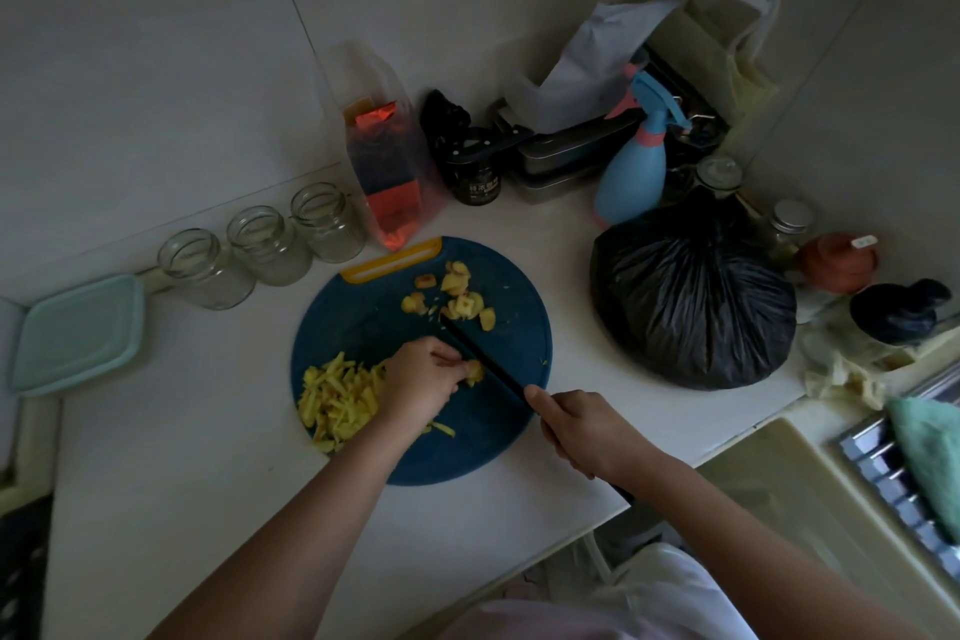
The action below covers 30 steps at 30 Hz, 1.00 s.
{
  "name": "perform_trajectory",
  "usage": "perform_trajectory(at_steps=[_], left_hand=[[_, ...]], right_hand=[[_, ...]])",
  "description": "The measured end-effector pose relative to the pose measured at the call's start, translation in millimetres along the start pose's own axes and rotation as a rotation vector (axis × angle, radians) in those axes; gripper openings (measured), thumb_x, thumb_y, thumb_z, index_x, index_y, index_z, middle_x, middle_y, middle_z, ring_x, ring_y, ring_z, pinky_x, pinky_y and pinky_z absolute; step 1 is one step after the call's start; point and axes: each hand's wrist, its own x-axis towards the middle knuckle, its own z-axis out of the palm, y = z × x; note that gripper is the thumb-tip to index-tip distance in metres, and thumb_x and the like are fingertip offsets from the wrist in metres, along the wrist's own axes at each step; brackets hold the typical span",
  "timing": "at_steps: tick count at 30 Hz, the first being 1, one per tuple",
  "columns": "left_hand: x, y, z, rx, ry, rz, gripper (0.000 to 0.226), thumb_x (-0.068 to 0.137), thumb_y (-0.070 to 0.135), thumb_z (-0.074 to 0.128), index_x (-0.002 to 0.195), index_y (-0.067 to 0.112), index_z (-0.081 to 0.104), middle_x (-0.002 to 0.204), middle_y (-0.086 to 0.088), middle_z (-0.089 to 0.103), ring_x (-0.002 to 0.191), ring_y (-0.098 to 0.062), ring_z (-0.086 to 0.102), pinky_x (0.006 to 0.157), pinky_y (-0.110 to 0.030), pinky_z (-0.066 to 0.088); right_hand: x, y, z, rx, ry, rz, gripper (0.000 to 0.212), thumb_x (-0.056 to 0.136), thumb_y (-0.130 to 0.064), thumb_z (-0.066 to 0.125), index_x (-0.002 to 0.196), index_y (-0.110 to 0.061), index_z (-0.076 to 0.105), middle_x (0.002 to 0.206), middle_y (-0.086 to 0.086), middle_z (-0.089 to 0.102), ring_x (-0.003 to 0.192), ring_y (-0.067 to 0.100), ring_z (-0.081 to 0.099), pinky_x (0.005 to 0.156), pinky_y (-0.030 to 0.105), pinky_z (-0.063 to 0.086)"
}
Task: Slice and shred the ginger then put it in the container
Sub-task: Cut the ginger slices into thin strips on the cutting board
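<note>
My left hand (421,374) pinches the ginger slice (475,372) at its left edge, likely light, stiff and slippery, while my right hand (576,431) grips the knife (497,373).

Shredded ginger (337,398) left on cutting board (363,322), slices (462,299) at back, jars (267,244) behind-left, bag (691,301) right.

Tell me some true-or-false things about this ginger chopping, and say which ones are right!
1. The right hand holds the knife. True.
2. The cutting board is red and square. False: it is blue and round, with a yellow handle.
3. The shredded ginger lies in a pile on the board, left of the left hand. True.
4. The three glass jars are full of ginger. False: they look empty.
5. The left hand pinches a ginger piece beside the blade. True.
</note>
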Motion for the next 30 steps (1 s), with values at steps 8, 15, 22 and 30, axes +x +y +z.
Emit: perform_trajectory(at_steps=[8, 15, 22, 30], left_hand=[[-4.6, -4.0, 6.2, -0.055, 0.048, 0.039, 0.014, 0.086, 0.012, 0.069, 0.081, 0.017, 0.057, 0.076, -0.002, 0.065, 0.067, -0.019, 0.067, 0.072, -0.040, 0.058], [-5.1, -5.0, 11.3, -0.148, 0.053, -0.021, 0.013, 0.084, 0.009, 0.071, 0.089, 0.005, 0.060, 0.078, -0.005, 0.064, 0.068, -0.018, 0.065, 0.068, -0.032, 0.059], [-1.4, 7.3, 3.0, -0.083, -0.035, -0.158, 0.025, 0.078, 0.015, 0.078, 0.086, 0.009, 0.055, 0.074, -0.011, 0.064, 0.061, -0.017, 0.064, 0.058, -0.027, 0.057], [-0.4, 19.8, -7.3, -0.007, -0.248, -0.423, 0.033, 0.090, 0.029, 0.066, 0.079, -0.002, 0.062, 0.065, -0.012, 0.064, 0.045, -0.015, 0.061, 0.040, -0.020, 0.048]], right_hand=[[0.3, 0.2, 0.0, -0.113, 0.013, -0.034, 0.059, 0.099, -0.055, 0.034, 0.068, -0.009, 0.052, 0.066, 0.008, 0.054, 0.057, 0.016, 0.049, 0.072, 0.037, 0.050], [-1.1, -5.8, 6.5, -0.140, -0.004, -0.025, 0.056, 0.100, -0.053, 0.031, 0.061, -0.015, 0.044, 0.062, 0.002, 0.050, 0.056, 0.014, 0.047, 0.066, 0.033, 0.044], [-1.4, -10.1, -4.1, -0.117, 0.007, -0.063, 0.056, 0.100, -0.052, 0.034, 0.067, -0.009, 0.049, 0.066, 0.009, 0.051, 0.057, 0.016, 0.045, 0.068, 0.036, 0.047], [-0.7, -3.9, -4.9, -0.232, 0.016, -0.177, 0.056, 0.100, -0.049, 0.034, 0.058, -0.012, 0.038, 0.054, 0.004, 0.041, 0.048, 0.012, 0.037, 0.057, 0.025, 0.034]])
